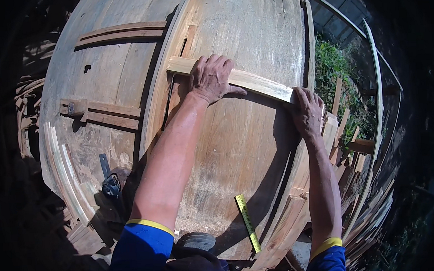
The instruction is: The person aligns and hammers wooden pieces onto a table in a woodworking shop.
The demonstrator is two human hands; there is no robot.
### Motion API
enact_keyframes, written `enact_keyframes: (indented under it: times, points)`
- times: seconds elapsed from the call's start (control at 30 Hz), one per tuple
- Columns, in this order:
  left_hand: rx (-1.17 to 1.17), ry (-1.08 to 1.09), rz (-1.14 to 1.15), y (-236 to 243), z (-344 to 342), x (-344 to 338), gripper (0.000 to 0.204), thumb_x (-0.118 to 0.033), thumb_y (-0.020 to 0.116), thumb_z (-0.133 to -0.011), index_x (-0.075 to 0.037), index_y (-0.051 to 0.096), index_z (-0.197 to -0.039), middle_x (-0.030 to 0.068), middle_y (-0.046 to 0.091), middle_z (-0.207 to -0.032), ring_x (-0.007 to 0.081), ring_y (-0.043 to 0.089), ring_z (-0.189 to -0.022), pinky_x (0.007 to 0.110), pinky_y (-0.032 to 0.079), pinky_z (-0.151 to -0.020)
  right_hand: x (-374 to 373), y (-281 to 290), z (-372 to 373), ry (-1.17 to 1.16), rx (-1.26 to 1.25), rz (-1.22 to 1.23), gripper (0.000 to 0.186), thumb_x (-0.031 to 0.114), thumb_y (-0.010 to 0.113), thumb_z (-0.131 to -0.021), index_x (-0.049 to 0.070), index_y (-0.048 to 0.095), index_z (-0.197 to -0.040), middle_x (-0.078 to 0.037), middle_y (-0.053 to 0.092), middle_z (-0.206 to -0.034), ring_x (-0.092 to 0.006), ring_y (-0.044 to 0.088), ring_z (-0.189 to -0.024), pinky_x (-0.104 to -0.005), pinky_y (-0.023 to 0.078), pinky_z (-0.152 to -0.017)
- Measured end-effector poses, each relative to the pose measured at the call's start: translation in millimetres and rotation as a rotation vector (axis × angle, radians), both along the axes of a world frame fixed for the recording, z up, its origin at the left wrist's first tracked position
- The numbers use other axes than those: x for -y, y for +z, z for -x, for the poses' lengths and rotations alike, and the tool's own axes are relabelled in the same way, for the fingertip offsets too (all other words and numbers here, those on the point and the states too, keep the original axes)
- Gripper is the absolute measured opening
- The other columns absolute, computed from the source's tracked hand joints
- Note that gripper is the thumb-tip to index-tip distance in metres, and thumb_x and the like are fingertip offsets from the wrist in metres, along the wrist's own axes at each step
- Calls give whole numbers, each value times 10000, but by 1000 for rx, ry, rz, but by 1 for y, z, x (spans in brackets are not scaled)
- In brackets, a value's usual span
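Note:
A pale, straight wooden strip (pixel 261 83) lies crosswise over the large wooden worktop. My left hand (pixel 211 78) is closed over it left of its middle, with fingers curled over the far edge and the thumb stretched out along the near side. At the right end, my right hand (pixel 308 110) wraps round the strip. The strip's left end rests on a long raised wooden rail (pixel 149 114). Nearer to me, a yellow measuring rule (pixel 247 223) with dark markings lies on the boards.
Paired wooden battens (pixel 123 33) are fixed to the left boards, with another pair (pixel 113 116) nearer me. A dark tool (pixel 111 186) sits at the lower left beside pale curved strips (pixel 67 173). Stacked offcuts (pixel 373 220) and green plants (pixel 333 63) lie beyond the right edge.

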State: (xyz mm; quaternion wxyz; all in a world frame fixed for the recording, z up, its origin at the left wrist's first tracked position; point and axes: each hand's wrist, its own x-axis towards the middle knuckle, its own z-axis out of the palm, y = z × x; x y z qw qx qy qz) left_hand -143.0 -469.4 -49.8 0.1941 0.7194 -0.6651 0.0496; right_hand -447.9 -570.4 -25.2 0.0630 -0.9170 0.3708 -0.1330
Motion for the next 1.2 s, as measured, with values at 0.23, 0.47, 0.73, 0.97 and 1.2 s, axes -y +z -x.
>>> enact_keyframes:
  times: [0.23,0.47,0.73,0.97,1.2]
  points:
    - [71,-107,-114,17,-14,39,708,-622,817,-668,-113,643,-1127,48,627,-1106,232,568,-1130,411,398,-1011,-8,-12,-3,-187,9,-7,629,406,804,-831,143,591,-1361,-90,630,-1263,-305,561,-1209,-474,364,-1045]
    - [-475,194,-347,47,127,45,676,-418,744,-875,-19,510,-1368,191,594,-1237,376,540,-1251,485,459,-1026,-90,-9,0,-492,-97,-13,607,257,654,-966,-7,461,-1477,-203,584,-1243,-391,552,-1160,-523,450,-935]
    - [-340,-56,-493,42,177,-53,566,-249,692,-876,0,530,-1357,183,603,-1213,344,592,-1166,485,518,-939,-234,56,3,-335,-114,-301,588,242,749,-860,70,540,-1382,-236,541,-1343,-416,504,-1293,-505,406,-1083]
    - [-133,-317,-389,47,131,-151,470,-186,701,-867,-124,626,-1326,100,600,-1230,269,527,-1210,435,415,-989,-164,43,87,-147,-350,-96,811,341,840,-788,188,490,-1503,-128,478,-1489,-354,377,-1448,-543,218,-1222]
    - [-157,-148,-188,41,79,-166,674,-506,827,-748,-117,652,-1269,80,575,-1126,251,513,-1115,445,380,-966,-156,18,81,9,-143,-18,739,396,818,-793,178,541,-1442,-96,572,-1262,-314,514,-1242,-516,338,-1092]
